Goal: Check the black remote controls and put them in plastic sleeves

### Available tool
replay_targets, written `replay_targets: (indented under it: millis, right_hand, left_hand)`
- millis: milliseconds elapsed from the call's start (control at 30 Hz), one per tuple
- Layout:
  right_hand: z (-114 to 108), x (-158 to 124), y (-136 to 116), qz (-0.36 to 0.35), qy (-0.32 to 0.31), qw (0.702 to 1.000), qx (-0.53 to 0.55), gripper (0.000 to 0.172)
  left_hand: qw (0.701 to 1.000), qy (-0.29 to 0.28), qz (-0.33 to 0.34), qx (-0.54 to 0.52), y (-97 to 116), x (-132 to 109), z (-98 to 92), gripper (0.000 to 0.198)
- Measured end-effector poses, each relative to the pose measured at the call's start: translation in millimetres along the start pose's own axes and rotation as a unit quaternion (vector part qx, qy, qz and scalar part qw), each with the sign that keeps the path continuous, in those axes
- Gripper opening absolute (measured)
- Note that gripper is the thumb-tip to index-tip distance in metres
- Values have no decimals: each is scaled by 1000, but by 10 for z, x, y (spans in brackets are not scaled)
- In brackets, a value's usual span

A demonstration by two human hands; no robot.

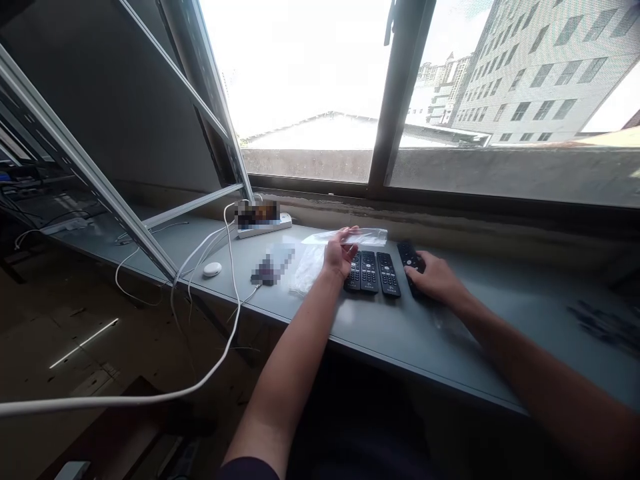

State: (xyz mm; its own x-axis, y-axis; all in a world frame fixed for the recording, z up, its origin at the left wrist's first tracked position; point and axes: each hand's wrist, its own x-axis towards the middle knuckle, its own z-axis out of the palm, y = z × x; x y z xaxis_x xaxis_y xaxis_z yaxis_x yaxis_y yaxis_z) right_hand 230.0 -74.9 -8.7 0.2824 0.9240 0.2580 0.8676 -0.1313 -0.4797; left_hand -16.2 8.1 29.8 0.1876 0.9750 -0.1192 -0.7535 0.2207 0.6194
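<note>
My left hand is closed on a clear plastic bag, which stretches out to the right of the fingers. Below and left of that hand lies a pile of clear plastic bags. My right hand grips a black remote control, its thumb across the buttons. Between the hands, a row of black remote controls lies face up on the table, with one remote set slightly apart at the right of the row. My left hand partly covers the row's left end.
On the grey table stand a white power strip, a small round white object and a blurred-out item. White cables hang over the front edge. A metal frame rises at left; dark items lie at right.
</note>
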Motion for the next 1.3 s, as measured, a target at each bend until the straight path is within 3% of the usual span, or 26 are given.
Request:
replay_targets:
  millis: [167, 267, 333, 400, 500, 633, 800, 900, 1000, 1167, 1300]
  right_hand:
    - [-101, -11, -80, 27, 31, 997, 68, 46]
    - [-188, -56, -180, 61, 24, 983, 172, 34]
    - [-230, -95, -251, 77, -3, 947, 311, 30]
    - [-248, -129, -309, 89, -47, 891, 442, 25]
    - [-238, -159, -364, 85, -78, 835, 538, 20]
    - [-232, -162, -388, 78, -110, 793, 594, 21]
    - [-311, -147, -395, 62, -163, 774, 609, 46]
    - [-360, -142, -394, 70, -180, 755, 626, 44]
    - [-388, -134, -386, 93, -202, 715, 662, 46]
    - [-399, -128, -397, 142, -208, 683, 686, 29]
    - [-398, -144, -422, 161, -202, 665, 701, 41]
  left_hand:
    - [1000, 3, -3, -1, 3, -13, 12, 8]
    - [1000, 5, -5, -4, 6, -16, 16, 8]
    - [1000, 6, -6, -6, 6, -11, 15, 7]
    - [1000, 4, -5, -5, 4, -4, 12, 6]
    - [1000, 4, -5, 1, -1, 3, 5, 8]
    - [1000, 7, -3, 1, -5, 4, -3, 13]
    - [1000, 11, -7, 5, 2, 6, 0, 9]
    - [1000, 11, -7, 3, 0, 14, 2, 8]
    - [1000, 11, -7, -2, -9, 28, -2, 7]
    - [1000, 8, -4, 0, -26, 54, -22, 8]
    - [1000, 5, -3, 1, -29, 60, -32, 7]
